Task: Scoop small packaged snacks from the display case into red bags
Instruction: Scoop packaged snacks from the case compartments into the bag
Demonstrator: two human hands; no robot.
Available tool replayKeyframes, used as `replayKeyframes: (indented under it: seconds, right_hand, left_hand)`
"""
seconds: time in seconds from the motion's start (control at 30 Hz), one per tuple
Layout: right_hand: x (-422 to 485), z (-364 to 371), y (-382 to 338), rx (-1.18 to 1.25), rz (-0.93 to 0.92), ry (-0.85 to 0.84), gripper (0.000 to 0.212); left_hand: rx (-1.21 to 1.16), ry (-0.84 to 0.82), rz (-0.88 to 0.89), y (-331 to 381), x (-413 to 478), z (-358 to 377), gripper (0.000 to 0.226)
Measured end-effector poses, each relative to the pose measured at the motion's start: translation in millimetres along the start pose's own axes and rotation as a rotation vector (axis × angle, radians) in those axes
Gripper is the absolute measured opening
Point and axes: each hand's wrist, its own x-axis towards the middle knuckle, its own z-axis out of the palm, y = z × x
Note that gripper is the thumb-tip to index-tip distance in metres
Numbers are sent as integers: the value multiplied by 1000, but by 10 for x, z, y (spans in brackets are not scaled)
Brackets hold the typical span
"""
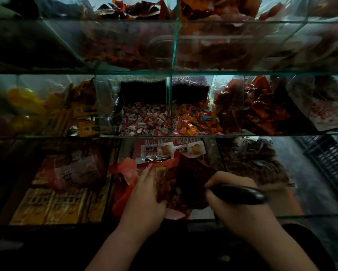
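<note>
— So, what lies at the left of the display case (37, 137)?

— At the left, in the lowest compartment, flat yellow packets (52, 206) lie in a row. One shelf higher, more to the middle, there are white-and-red candies (144, 120) and beside them orange candies (193, 122).

— And the red bag (125, 173)?

— It is in the middle lowest compartment, crumpled, with its opening turned toward the right. The left hand (144, 194) grasps it at that edge: the thumb lies on top and the fingers are curled under, against the brown packets.

— Where are the snack packets (193, 173)?

— They are dark brown and flat, in a pile just right of the left hand, partly over the mouth of the bag. If some are already inside the bag, I cannot tell; it is dark and blurred.

— How does the scoop (236, 194) lie?

— Its long axis is almost horizontal, from left to right. The black handle points to the right and a little down; the bowl end points left, into the brown packets, where it is too dark to see well.

— Who holds it?

— The right hand (240, 214) does. Its fingers are clenched around the handle, with the end of the handle coming out at the right side of the fist.
</note>
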Motion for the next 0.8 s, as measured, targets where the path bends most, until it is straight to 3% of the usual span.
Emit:
replayKeyframes:
  seconds: [0.13,0.23,0.33,0.5,0.63,0.8]
  right_hand:
    - [216,355,27,-176,7,-166,8]
    - [250,528,93,4,140,-170,12]
    - [216,602,156,142,260,-152,18]
    - [75,645,120,419,459,57,11]
    - [3,766,135,242,381,25,9]
    - [66,763,228,344,432,17,18]
  left_hand:
    - [-70,-79,-20,-14,-48,51,106]
    - [-107,-90,-60,-50,-71,71,118]
    - [-95,-71,-39,-71,-102,80,113]
    - [-41,-8,-33,-82,-89,76,101]
    - [-65,-2,-36,-65,-102,81,102]
    - [-80,-38,-31,-80,-135,78,104]
